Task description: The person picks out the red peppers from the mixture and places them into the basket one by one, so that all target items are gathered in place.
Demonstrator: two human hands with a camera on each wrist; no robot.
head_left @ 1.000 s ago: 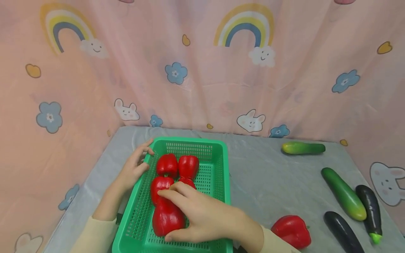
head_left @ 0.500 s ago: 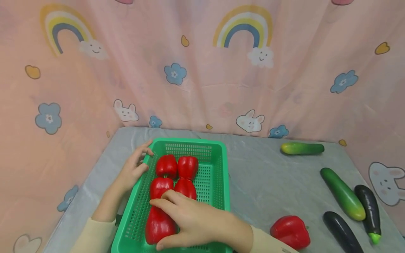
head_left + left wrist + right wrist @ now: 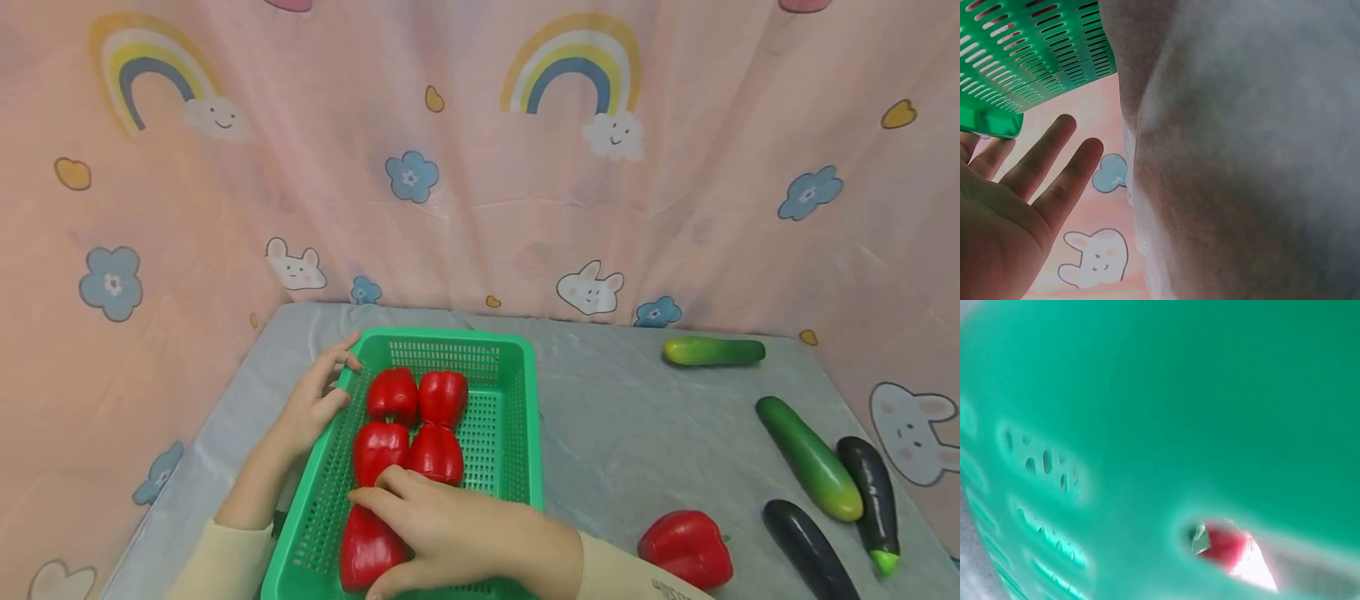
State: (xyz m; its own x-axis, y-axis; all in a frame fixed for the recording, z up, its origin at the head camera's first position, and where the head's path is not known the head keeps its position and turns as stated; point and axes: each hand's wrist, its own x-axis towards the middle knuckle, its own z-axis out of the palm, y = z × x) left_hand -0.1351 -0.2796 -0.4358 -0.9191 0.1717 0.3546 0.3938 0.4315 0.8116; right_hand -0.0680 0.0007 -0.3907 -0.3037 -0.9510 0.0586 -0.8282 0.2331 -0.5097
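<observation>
In the head view, a green basket [image 3: 537, 433] with slotted walls stands on the grey cloth. Several red bell peppers [image 3: 393, 395] lie in it, mostly along its left side. At the near left inside, my right hand [image 3: 442, 525] holds one bell pepper [image 3: 367, 550], fingers on its far side and thumb at its near side. The hand hides part of it. My left hand [image 3: 311, 404] rests against the basket's left rim near the far corner. Its fingers look fairly straight in the left wrist view, touching the basket's edge. Green basket wall fills the right wrist view.
Another red bell pepper [image 3: 686, 548] lies on the cloth right of the basket. Farther right are two dark eggplants [image 3: 870, 492] and a green cucumber-like vegetable [image 3: 810, 458]. A second green one [image 3: 714, 352] lies at the back, before the pink curtain [image 3: 480, 167].
My right hand has moved the bell pepper slightly toward me and left inside the basket, showing more of the peppers behind it. The left hand stays at the rim.
</observation>
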